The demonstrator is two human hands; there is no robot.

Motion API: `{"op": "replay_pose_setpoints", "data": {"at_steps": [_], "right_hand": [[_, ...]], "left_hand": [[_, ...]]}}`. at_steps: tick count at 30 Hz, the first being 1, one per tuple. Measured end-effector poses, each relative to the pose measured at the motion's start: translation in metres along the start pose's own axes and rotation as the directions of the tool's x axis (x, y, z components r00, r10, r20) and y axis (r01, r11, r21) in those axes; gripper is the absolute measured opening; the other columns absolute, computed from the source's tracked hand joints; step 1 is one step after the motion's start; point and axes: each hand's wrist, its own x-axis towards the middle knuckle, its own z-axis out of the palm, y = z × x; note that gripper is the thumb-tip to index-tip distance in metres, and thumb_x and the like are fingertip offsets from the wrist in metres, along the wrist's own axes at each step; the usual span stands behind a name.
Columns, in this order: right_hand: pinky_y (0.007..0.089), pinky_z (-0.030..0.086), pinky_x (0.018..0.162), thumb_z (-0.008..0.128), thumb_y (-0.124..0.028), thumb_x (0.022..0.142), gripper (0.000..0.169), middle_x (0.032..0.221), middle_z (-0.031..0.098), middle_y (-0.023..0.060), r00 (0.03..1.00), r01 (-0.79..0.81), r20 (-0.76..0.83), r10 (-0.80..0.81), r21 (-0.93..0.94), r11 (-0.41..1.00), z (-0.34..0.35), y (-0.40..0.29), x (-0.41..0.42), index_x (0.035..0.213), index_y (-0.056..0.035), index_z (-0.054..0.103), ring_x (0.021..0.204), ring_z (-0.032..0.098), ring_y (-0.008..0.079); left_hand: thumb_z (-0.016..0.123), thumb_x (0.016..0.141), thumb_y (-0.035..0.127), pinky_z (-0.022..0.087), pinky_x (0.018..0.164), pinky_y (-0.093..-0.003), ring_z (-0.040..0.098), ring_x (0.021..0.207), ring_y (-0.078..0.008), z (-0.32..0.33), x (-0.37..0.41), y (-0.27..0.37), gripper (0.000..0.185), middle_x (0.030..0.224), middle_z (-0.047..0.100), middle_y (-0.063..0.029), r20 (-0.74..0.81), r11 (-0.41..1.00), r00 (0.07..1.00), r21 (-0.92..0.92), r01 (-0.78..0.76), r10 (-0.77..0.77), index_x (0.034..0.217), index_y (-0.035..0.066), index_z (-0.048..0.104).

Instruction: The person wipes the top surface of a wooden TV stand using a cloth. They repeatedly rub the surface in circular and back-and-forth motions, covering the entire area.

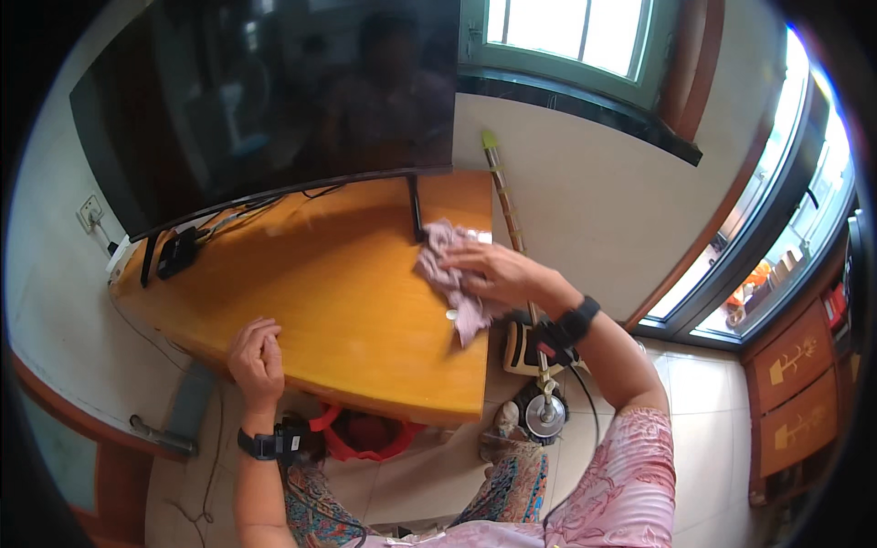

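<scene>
My right hand rests on a crumpled pinkish-grey cloth, pressed on the right part of an orange-yellow wooden tabletop, beside a foot of the television. Fingers lie over the cloth; its lower corner hangs towards the table's right edge. A small white round thing is at the cloth's lower edge. My left hand is at the table's front edge, its fingers loosely curled, with nothing seen in it. A large black television stands on the table's back part, on two thin legs.
A small black box with cables sits by the left television leg. A mop with a metal pole leans on the wall right of the table. A red bag is under the front edge. Wooden drawers stand far right.
</scene>
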Motion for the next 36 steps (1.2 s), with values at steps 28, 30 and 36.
{"op": "replay_pose_setpoints", "data": {"at_steps": [28, 30, 36], "right_hand": [[0.0395, 0.034, 0.100, 0.055, -0.012, 0.070, 0.035, 0.115, 0.058, 0.0138, 0.966, 0.220, -0.190, -0.174, 0.253, 0.942, 0.020, -0.039, -0.035, 0.103, -0.0033, 0.063, 0.112, 0.050, 0.0317], [0.0381, 0.038, 0.096, 0.055, -0.013, 0.073, 0.029, 0.107, 0.061, 0.0138, 0.958, 0.245, -0.228, -0.174, 0.331, 0.911, 0.022, -0.017, -0.028, 0.100, -0.0027, 0.064, 0.106, 0.053, 0.0314], [0.0328, 0.038, 0.095, 0.048, -0.024, 0.086, 0.032, 0.120, 0.056, 0.0105, 0.879, -0.311, -0.337, 0.339, 0.136, 0.941, 0.002, 0.074, 0.010, 0.109, -0.0056, 0.061, 0.113, 0.050, 0.0264]], "left_hand": [[0.045, 0.082, 0.010, 0.044, 0.080, -0.0388, 0.057, 0.087, -0.0341, 0.002, -0.001, 0.002, 0.018, 0.085, 0.061, -0.0163, 0.052, 0.999, 0.998, -0.004, 0.035, -0.035, 0.079, -0.001, 0.059], [0.045, 0.082, 0.010, 0.044, 0.080, -0.0387, 0.057, 0.086, -0.0339, 0.003, -0.002, 0.002, 0.019, 0.085, 0.061, -0.0163, 0.053, 0.999, 0.998, 0.000, 0.039, -0.039, 0.079, -0.002, 0.059], [0.045, 0.083, 0.010, 0.044, 0.078, -0.0384, 0.058, 0.086, -0.0334, 0.002, 0.001, 0.001, 0.020, 0.084, 0.062, -0.0160, 0.051, 1.000, 0.998, -0.010, -0.028, 0.029, 0.078, -0.001, 0.060]]}}
